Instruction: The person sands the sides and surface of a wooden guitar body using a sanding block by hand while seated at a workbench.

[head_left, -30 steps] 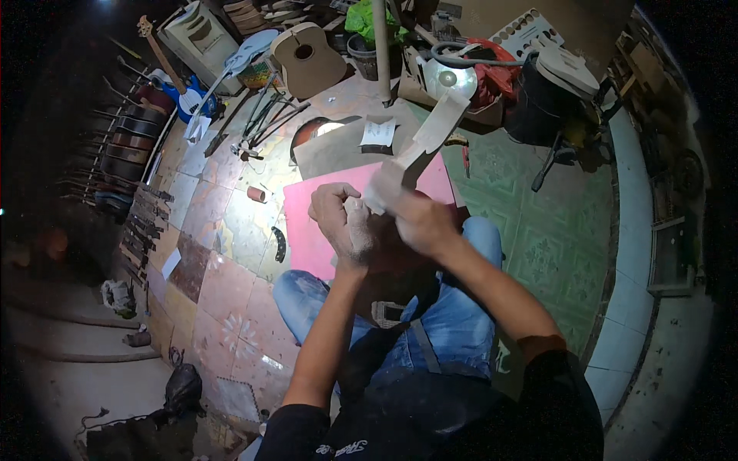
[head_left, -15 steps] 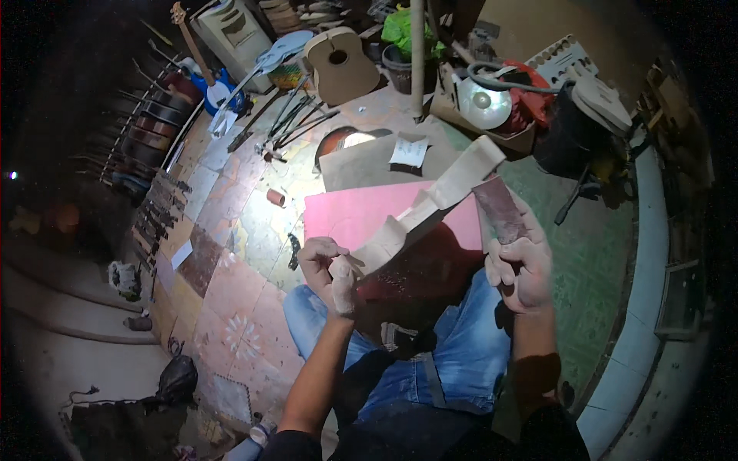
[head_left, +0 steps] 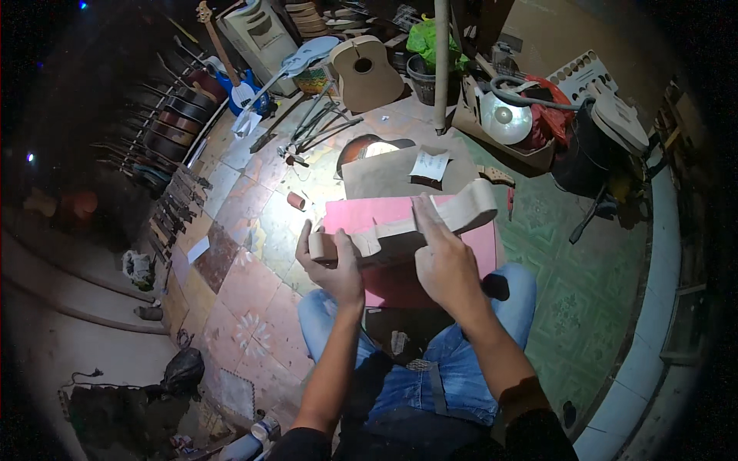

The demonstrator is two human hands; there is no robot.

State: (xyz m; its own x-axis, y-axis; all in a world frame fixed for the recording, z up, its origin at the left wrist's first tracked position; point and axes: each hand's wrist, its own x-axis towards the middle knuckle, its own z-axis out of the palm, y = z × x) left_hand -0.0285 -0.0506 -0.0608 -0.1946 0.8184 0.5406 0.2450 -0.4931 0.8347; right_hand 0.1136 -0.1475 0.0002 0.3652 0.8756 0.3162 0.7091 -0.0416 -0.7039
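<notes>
A thick, pale wooden piece with a wavy edge [head_left: 470, 207], like a guitar body seen edge-on, is held level above a pink board [head_left: 361, 213]. My left hand [head_left: 334, 265] grips its left end, thumb and fingers on either side of the rounded tip. My right hand [head_left: 446, 269] lies over the middle of its edge, fingers pressed together. Under those fingers shows a strip of dull brownish sandpaper [head_left: 424, 213], mostly covered by the hand. The underside of the wood is in shadow.
A brown sheet [head_left: 377, 175] with a white paper [head_left: 430, 164] lies beyond the board. A small reddish-brown roll [head_left: 296, 200] sits to the left. Guitars line the far left; an unfinished acoustic body [head_left: 367, 77] stands behind. A cluttered box [head_left: 503, 146] and black bucket [head_left: 580, 157] stand right.
The wood has turned from steeply slanted to nearly level. My right hand, which held the sandpaper beside the right end, has moved left onto its edge. My left hand now grips the rounded end.
</notes>
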